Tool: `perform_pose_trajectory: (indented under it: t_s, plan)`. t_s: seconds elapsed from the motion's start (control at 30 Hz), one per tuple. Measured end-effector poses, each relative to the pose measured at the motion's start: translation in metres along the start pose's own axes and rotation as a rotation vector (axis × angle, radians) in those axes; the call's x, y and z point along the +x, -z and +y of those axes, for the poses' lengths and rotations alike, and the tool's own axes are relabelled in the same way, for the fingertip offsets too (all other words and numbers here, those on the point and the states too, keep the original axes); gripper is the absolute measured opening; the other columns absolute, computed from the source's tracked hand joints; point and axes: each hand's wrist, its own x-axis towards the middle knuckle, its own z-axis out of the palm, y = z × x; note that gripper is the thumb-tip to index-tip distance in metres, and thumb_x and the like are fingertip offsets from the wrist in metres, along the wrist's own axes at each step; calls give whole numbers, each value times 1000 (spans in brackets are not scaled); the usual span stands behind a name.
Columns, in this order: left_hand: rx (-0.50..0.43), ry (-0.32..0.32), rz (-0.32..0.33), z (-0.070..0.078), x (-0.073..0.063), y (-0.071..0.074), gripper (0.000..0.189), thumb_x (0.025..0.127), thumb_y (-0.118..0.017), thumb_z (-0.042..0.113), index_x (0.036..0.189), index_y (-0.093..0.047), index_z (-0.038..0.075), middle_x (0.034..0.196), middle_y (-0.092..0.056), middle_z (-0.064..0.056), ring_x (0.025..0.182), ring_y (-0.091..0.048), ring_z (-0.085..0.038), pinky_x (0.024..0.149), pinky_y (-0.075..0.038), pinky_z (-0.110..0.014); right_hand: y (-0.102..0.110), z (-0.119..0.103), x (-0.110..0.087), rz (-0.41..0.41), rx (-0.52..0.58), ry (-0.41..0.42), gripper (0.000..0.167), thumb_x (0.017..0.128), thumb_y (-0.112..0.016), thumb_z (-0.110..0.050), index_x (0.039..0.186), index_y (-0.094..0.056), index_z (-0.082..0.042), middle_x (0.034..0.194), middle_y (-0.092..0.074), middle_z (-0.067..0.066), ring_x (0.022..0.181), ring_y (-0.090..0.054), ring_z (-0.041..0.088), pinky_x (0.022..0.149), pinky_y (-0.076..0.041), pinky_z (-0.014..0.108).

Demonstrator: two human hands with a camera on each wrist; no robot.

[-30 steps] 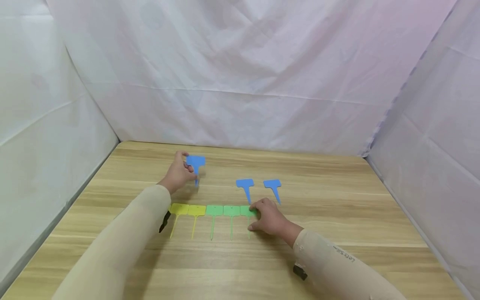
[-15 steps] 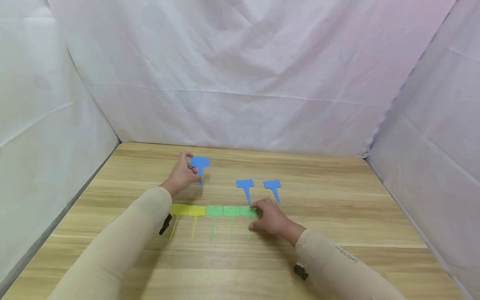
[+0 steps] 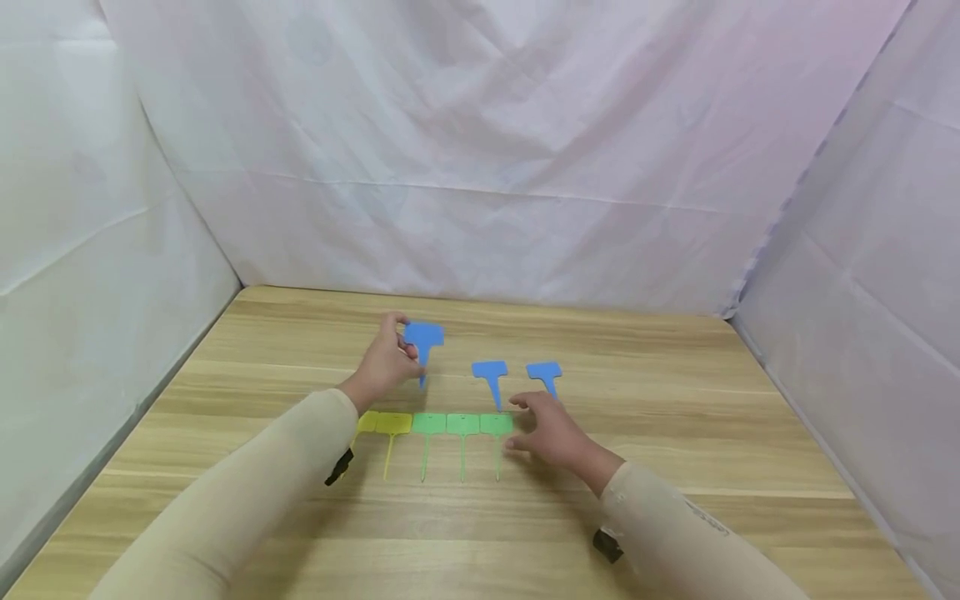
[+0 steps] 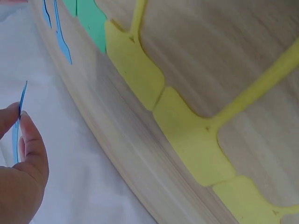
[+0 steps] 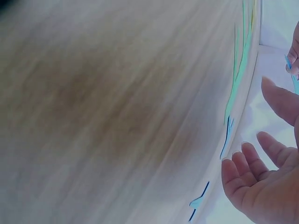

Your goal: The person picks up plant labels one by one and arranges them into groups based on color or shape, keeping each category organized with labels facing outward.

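My left hand [image 3: 386, 362] pinches a blue T-shaped plant label [image 3: 425, 335] between thumb and fingers, holding it above the far part of the table with its pointed stem downward. In the left wrist view this blue label [image 4: 22, 105] appears edge-on at the fingertips. My right hand [image 3: 555, 433] has its fingers spread and holds nothing, just right of the last green plant label [image 3: 496, 424] in a row. In the right wrist view the right hand [image 5: 261, 182] shows thumb and fingers apart. Two more blue labels [image 3: 490, 368] lie beyond the row, the right one partly behind the right hand.
Three green labels stand side by side, stems toward me, joined on the left by yellow labels [image 3: 393, 423]; the left forearm covers part of the yellow ones. Wood-grain table [image 3: 465, 542] lies beneath. White cloth [image 3: 450, 142] hangs behind and at both sides.
My left hand has carried the blue label to the right and slightly nearer. My right hand has drawn off the last green label, a little to the right.
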Motion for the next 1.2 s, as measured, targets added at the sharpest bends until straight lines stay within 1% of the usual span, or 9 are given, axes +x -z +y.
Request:
perform_pose_trajectory:
  t_s: [0.07, 0.23, 0.3, 0.47, 0.63, 0.83, 0.93, 1.07, 1.2]
  plan:
    - [5, 0, 3, 1, -3, -4, 81, 77, -68, -16, 140, -23, 7, 96, -42, -10, 82, -46, -20, 72, -50, -28, 1, 1, 0, 12, 1, 1, 62, 77, -82, -14, 132, -54, -3, 129, -53, 15, 121, -48, 33, 101, -41, 48]
    - [57, 8, 17, 4, -10, -18, 80, 76, -69, -16, 140, -25, 7, 93, -45, -9, 81, -47, -20, 71, -48, -27, 6, 2, 0, 35, -1, 3, 62, 77, -82, -13, 132, -54, -3, 129, -53, 15, 120, -49, 33, 100, -42, 48]
    - [78, 9, 26, 6, -12, -25, 81, 74, -70, -17, 139, -27, 7, 91, -46, -8, 80, -47, -19, 70, -48, -27, 8, 2, -1, 41, -4, 7, 62, 77, -82, -12, 132, -54, -2, 129, -53, 15, 120, -50, 33, 100, -42, 48]
    - [102, -2, 20, 9, -18, -40, 79, 73, -69, -18, 137, -30, 7, 88, -47, -8, 80, -47, -19, 66, -45, -25, 12, 6, 0, 59, -14, 18, 62, 76, -82, -11, 131, -55, -1, 126, -54, 16, 118, -51, 35, 99, -43, 48]
    - [114, -2, -19, 10, -21, -52, 78, 73, -68, -18, 135, -30, 8, 84, -47, -7, 77, -46, -19, 63, -44, -25, 17, 8, 1, 74, -23, 20, 61, 76, -82, -11, 130, -55, -1, 126, -54, 16, 117, -51, 36, 97, -44, 49]
    - [91, -5, -68, 6, -25, -64, 77, 76, -69, -16, 136, -29, 9, 81, -45, -5, 74, -44, -18, 65, -45, -26, 21, 12, 1, 90, -13, 44, 61, 76, -82, -11, 129, -55, 1, 126, -54, 19, 116, -51, 38, 96, -44, 50]
    - [76, 2, -97, 5, -27, -69, 76, 78, -68, -16, 137, -28, 9, 80, -43, -5, 73, -43, -18, 66, -45, -26, 23, 14, 0, 90, 0, 36, 61, 77, -81, -10, 130, -54, 1, 128, -52, 19, 117, -51, 39, 96, -44, 50]
    - [85, 0, -123, 5, -30, -78, 75, 79, -68, -15, 138, -27, 7, 80, -43, -5, 71, -43, -17, 65, -44, -26, 25, 16, -2, 90, 15, 19, 61, 78, -80, -9, 132, -53, 1, 129, -50, 20, 117, -50, 39, 96, -44, 50]
    - [67, 8, -152, 4, -31, -87, 77, 80, -67, -15, 141, -25, 7, 80, -43, -3, 70, -43, -16, 66, -44, -25, 27, 17, -3, 92, 8, 20, 61, 79, -79, -10, 132, -53, 1, 130, -50, 20, 116, -49, 38, 95, -44, 50]
